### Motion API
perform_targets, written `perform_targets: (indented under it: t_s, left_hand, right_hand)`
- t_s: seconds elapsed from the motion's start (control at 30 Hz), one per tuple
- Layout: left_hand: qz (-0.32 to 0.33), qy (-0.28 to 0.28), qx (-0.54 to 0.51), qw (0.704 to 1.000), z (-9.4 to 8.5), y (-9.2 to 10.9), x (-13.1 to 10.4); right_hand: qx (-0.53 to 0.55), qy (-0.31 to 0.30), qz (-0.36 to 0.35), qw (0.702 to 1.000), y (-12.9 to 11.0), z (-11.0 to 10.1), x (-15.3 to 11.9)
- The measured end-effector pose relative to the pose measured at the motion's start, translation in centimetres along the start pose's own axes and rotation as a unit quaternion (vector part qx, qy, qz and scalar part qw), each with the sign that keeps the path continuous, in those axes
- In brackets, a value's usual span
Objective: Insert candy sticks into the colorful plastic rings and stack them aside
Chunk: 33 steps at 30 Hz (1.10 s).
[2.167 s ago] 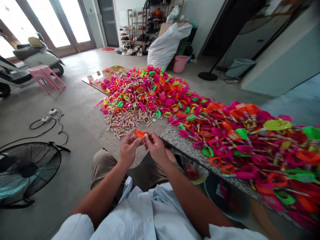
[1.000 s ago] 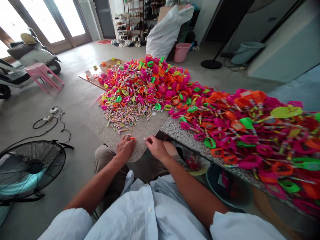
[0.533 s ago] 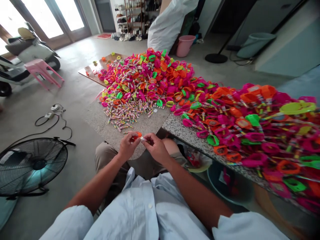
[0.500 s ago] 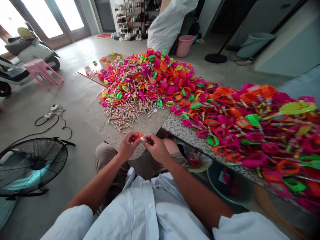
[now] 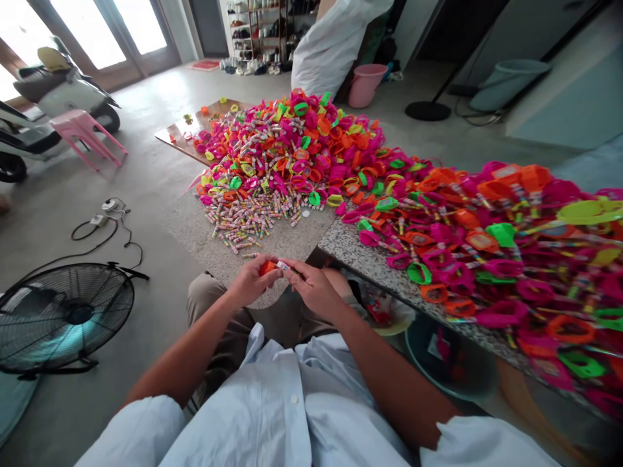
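Above my lap, my left hand (image 5: 249,283) pinches an orange toy watch (image 5: 267,267), partly covered by the fingers. My right hand (image 5: 315,289) meets it from the other side, its fingers closed on a small whitish patterned tube (image 5: 282,265) that points at the watch. Whether the tube's end is inside the watch or only touching it, I cannot tell. Just beyond my hands lies a heap of loose small printed tubes (image 5: 243,224) on the stone tabletop (image 5: 292,240). Behind them rises a big pile of pink, orange, green and yellow toy watches (image 5: 321,130).
More toy watches with tubes in their straps cover the speckled stone slab (image 5: 370,259) along my right. Below it stands a dark basin (image 5: 413,350). A floor fan (image 5: 73,314) is at my left, with a cable and socket (image 5: 98,220) beyond, then a pink stool (image 5: 87,126).
My hands stay together over my lap. The right fingers have stretched out a little along the tube, and more of its whitish side shows. The view has shifted slightly.
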<state>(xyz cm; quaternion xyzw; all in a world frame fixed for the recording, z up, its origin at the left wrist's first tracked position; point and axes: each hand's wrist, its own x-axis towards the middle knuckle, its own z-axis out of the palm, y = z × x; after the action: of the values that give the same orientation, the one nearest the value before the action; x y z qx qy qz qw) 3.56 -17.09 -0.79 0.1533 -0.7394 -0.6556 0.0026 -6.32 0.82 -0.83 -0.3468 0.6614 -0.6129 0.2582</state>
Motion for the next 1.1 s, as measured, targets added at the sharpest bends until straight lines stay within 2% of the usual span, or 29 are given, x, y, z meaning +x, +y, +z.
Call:
perform_targets:
  t_s: [0.13, 0.2, 0.37, 0.6, 0.77, 0.9, 1.0, 1.1]
  left_hand:
    - [0.045, 0.026, 0.141, 0.989, -0.2, 1.4, -0.3]
    - [0.063, 0.022, 0.196, 0.978, -0.3, 2.2, -0.4]
    - [0.057, -0.007, 0.249, 0.967, -0.1, 3.6, -0.5]
    - [0.064, 0.000, 0.263, 0.963, 0.0, 4.1, -0.5]
    - [0.023, -0.008, 0.192, 0.981, -0.3, 3.8, -0.5]
    - [0.069, 0.012, 0.212, 0.975, -0.6, 3.8, -0.4]
    - [0.105, -0.003, 0.244, 0.964, -1.0, 4.0, -0.2]
    - [0.109, -0.025, 0.243, 0.964, -1.4, 4.0, -0.1]
  right_hand:
    - [0.091, -0.013, 0.039, 0.995, 0.1, -0.2, 0.2]
    - [0.121, -0.020, 0.051, 0.991, 0.1, -0.3, 0.4]
    - [0.117, -0.026, 0.052, 0.991, 0.2, -0.7, 0.8]
    - [0.026, -0.026, 0.040, 0.999, -0.8, -1.3, 0.7]
    - [-0.021, -0.034, 0.047, 0.998, -1.6, -1.5, 0.8]
    - [-0.013, -0.035, 0.063, 0.997, -1.4, -1.5, 1.0]
    - [-0.011, -0.033, 0.076, 0.997, -1.1, -1.6, 1.2]
    - [-0.020, -0.034, 0.090, 0.995, -1.0, -1.8, 1.3]
